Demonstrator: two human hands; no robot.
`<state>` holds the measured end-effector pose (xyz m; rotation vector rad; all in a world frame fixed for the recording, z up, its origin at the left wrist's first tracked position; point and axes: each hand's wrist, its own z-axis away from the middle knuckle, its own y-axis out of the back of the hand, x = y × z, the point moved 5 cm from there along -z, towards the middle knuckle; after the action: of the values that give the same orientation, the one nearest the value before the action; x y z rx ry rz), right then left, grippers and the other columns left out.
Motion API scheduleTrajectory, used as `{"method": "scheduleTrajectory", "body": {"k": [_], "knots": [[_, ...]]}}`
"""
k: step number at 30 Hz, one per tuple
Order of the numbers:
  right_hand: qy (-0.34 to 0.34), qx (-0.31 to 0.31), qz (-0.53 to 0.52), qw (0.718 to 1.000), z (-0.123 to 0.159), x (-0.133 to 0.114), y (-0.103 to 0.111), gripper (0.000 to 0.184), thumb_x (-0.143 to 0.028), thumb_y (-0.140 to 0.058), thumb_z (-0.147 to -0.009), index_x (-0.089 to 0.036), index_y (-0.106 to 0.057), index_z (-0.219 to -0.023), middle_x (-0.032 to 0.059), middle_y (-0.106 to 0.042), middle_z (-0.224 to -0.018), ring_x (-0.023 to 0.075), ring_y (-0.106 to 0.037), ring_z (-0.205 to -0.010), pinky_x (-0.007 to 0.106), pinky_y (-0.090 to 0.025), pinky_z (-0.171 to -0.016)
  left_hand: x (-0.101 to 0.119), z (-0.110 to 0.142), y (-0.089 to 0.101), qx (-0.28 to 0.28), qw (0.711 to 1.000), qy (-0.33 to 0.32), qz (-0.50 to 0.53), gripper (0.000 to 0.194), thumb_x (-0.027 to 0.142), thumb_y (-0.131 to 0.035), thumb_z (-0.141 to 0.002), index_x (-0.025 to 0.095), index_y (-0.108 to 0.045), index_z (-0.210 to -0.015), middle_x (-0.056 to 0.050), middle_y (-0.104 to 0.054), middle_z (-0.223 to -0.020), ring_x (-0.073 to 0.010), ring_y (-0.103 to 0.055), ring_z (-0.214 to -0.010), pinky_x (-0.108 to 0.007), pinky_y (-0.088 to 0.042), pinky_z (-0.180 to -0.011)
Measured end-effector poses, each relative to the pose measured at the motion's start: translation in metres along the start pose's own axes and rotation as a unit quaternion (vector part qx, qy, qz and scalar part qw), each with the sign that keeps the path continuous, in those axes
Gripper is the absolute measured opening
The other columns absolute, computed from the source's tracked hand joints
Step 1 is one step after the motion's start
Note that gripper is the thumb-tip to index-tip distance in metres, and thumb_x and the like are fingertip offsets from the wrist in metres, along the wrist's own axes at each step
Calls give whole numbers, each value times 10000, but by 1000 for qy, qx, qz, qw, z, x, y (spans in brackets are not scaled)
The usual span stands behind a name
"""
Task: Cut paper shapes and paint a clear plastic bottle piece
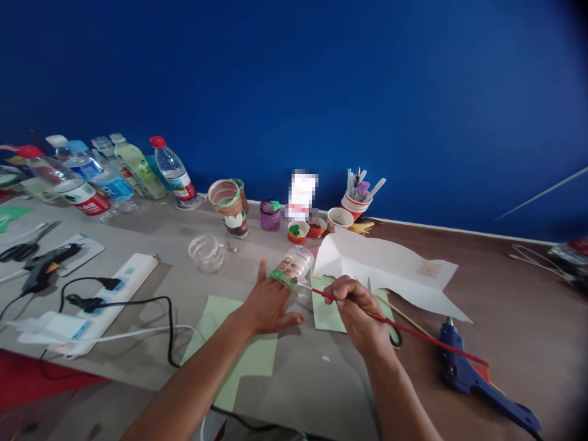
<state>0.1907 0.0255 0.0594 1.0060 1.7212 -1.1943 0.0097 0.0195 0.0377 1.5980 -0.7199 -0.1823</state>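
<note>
My left hand (266,303) is stuck inside a cut clear plastic bottle piece (294,265), its fingers hidden in it, thumb out to the side. The piece has a green painted band at its rim. My right hand (356,306) pinches a thin red-handled paintbrush (404,329), whose tip touches the green band. Both hands hover over pale green paper sheets (250,355) on the table.
A white folded paper (390,263) lies behind my hands; a blue glue gun (478,380) lies right. Small paint cups (297,231), a decorated jar (229,205), a cup of tools (356,202) and several bottles (174,171) line the wall. A power strip (105,294), a black glue gun (43,266) and scissors (21,248) lie left.
</note>
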Motion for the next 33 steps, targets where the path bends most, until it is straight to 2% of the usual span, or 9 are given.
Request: {"method": "scheduleTrajectory", "body": {"k": [4,8,11,14,17,22,26,33], "knots": [[15,-9,-19,1000,0,-1,-2,144,-99,-593,-795,-237,-632,-783,-4,-538,-790,162,-548,-741,310,-420,-708,0,-1,0,-7,1000,1,19,977,838,-213,-812,123,-477,-1424,-212,-640,-1292,-388,-467,-1333,-637,190,-1131],[17,-48,32,998,3,3,-5,183,-65,-562,-832,-238,-617,-809,6,-545,-833,168,-546,-787,314,-413,-725,1,0,1,-2,999,-7,33,960,829,-214,-821,138,-447,-1446,-208,-581,-1374,-383,-431,-1367,-635,201,-1126],[32,-57,42,997,3,3,-2,197,-56,-546,-843,-242,-602,-812,4,-533,-834,169,-545,-788,326,-422,-741,0,0,0,2,1000,-6,25,964,829,-238,-818,130,-442,-1449,-215,-600,-1347,-383,-476,-1329,-641,175,-1136],[46,-57,44,996,3,0,-3,176,-80,-545,-859,-245,-592,-820,6,-528,-842,171,-552,-786,332,-434,-739,0,1,-1,5,1000,-11,4,935,816,-260,-827,133,-463,-1433,-209,-600,-1348,-386,-454,-1345,-655,133,-1147],[54,-64,93,992,3,-6,-7,166,-90,-546,-868,-243,-589,-818,14,-540,-854,180,-567,-814,331,-442,-738,0,1,0,9,1000,-16,5,914,805,-259,-837,143,-451,-1438,-207,-567,-1387,-390,-430,-1359,-680,100,-1141],[61,-88,145,984,4,-11,-9,200,-63,-526,-869,-244,-584,-807,12,-556,-856,176,-579,-833,318,-446,-737,-1,0,0,1,1000,0,19,930,821,-203,-828,124,-579,-1316,-198,-700,-1139,-376,-597,-1146,-695,121,-1129],[69,-85,141,984,4,-12,-7,213,-53,-519,-869,-253,-580,-829,8,-554,-868,172,-580,-835,312,-446,-731,-4,0,1,10,999,1,35,960,834,-151,-816,158,-490,-1406,-193,-660,-1242,-385,-544,-1222,-685,147,-1124],[77,-102,152,980,4,-14,-10,204,-64,-524,-879,-252,-590,-838,16,-553,-876,177,-587,-842,313,-458,-726,-7,0,1,8,999,11,44,953,824,-160,-827,154,-455,-1437,-189,-656,-1250,-393,-513,-1260,-679,159,-1121]]}}
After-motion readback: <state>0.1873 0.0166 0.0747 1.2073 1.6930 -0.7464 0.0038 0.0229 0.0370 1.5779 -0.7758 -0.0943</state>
